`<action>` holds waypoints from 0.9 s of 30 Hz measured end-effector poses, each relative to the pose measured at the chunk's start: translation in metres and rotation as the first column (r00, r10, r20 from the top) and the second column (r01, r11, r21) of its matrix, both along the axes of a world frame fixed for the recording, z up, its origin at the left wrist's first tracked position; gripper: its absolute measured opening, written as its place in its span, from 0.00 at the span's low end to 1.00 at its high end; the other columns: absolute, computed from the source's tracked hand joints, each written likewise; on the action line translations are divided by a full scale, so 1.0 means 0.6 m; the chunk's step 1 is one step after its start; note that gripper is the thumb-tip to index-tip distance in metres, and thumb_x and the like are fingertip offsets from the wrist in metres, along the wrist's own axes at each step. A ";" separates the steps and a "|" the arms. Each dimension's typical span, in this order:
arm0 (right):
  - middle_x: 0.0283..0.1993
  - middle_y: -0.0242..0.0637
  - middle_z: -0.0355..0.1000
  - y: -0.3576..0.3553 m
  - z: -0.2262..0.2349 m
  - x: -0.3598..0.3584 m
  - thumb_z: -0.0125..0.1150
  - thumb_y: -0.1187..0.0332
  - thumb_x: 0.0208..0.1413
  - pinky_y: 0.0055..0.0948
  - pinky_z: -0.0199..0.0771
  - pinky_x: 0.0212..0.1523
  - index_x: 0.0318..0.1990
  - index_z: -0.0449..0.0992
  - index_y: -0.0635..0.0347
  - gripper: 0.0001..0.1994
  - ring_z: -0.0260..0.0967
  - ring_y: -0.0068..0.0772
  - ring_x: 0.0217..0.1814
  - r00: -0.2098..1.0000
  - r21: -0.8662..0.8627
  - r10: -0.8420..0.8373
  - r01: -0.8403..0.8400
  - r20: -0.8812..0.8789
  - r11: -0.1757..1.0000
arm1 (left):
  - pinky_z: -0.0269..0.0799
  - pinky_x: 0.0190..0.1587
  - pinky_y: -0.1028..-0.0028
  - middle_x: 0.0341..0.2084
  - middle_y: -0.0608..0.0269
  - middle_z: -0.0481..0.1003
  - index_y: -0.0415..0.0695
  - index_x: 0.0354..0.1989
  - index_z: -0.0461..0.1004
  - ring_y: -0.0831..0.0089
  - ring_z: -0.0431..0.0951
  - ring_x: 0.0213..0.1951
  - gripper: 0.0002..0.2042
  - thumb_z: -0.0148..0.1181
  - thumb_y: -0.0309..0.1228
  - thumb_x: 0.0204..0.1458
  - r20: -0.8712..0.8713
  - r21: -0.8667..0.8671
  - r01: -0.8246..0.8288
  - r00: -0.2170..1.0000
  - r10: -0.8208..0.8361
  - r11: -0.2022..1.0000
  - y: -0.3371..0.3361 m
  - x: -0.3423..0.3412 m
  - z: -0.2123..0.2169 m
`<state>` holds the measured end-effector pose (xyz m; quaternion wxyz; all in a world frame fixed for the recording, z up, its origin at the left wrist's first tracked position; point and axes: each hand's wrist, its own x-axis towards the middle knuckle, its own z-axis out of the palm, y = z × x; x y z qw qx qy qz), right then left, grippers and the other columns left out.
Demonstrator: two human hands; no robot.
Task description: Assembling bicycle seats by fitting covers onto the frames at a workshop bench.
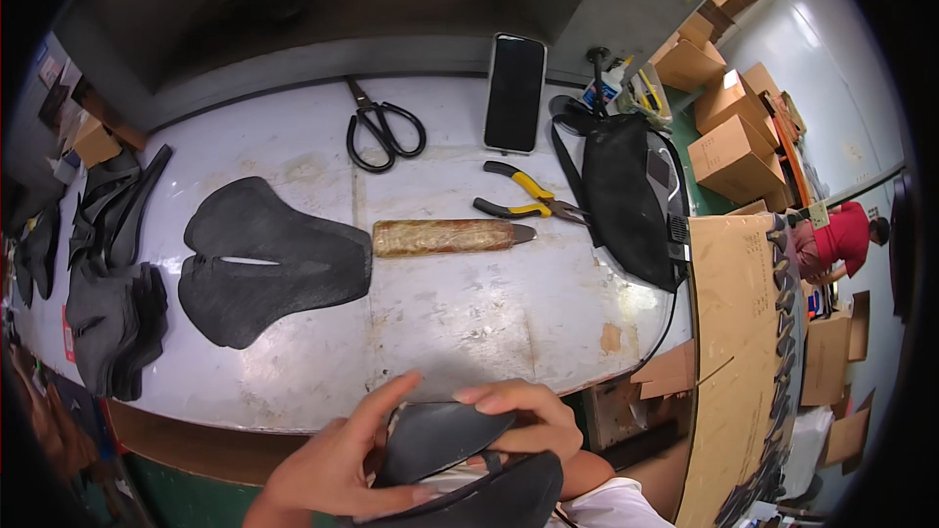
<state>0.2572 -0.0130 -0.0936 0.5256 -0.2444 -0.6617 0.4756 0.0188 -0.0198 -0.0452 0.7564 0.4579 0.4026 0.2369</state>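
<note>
Both hands hold a black curved saddle-shaped piece at the bottom of the view, just below the table's near edge. My left hand grips its left side with the thumb stretched over the top. My right hand curls over its upper right edge. A second dark part sits under it against my lap. On the table ahead lies a flat black saddle cover, and to its right a brown wrapped tool handle with a dark blade tip.
A worn white table carries black scissors, a phone, yellow-handled pliers and a black bag. Stacks of black pieces sit at left. Cardboard and boxes stand right, near another person in red.
</note>
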 end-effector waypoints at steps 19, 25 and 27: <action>0.47 0.36 0.68 -0.006 -0.008 -0.006 0.77 0.63 0.42 0.47 0.72 0.55 0.28 0.77 0.55 0.12 0.68 0.43 0.54 0.958 0.538 -0.217 0.086 0.186 0.839 | 0.68 0.24 0.77 0.33 0.70 0.74 0.49 0.41 0.81 0.71 0.70 0.28 0.19 0.68 0.42 0.39 -0.333 0.926 0.238 0.880 0.337 0.293 -0.007 0.014 -0.019; 0.43 0.35 0.64 -0.011 -0.026 -0.024 0.77 0.64 0.41 0.48 0.74 0.52 0.28 0.78 0.57 0.13 0.68 0.42 0.51 0.972 0.552 -0.234 0.186 0.017 0.813 | 0.70 0.23 0.80 0.32 0.71 0.72 0.48 0.44 0.80 0.74 0.68 0.28 0.20 0.61 0.43 0.44 -0.335 0.928 0.258 0.893 0.302 0.268 -0.008 0.011 -0.015; 0.42 0.34 0.63 -0.010 -0.029 -0.028 0.78 0.64 0.40 0.48 0.74 0.52 0.28 0.78 0.57 0.12 0.68 0.42 0.50 0.972 0.543 -0.234 0.200 -0.007 0.816 | 0.66 0.21 0.77 0.31 0.73 0.72 0.52 0.40 0.82 0.73 0.68 0.26 0.17 0.65 0.44 0.42 -0.324 0.936 0.243 0.876 0.356 0.253 -0.010 0.014 -0.017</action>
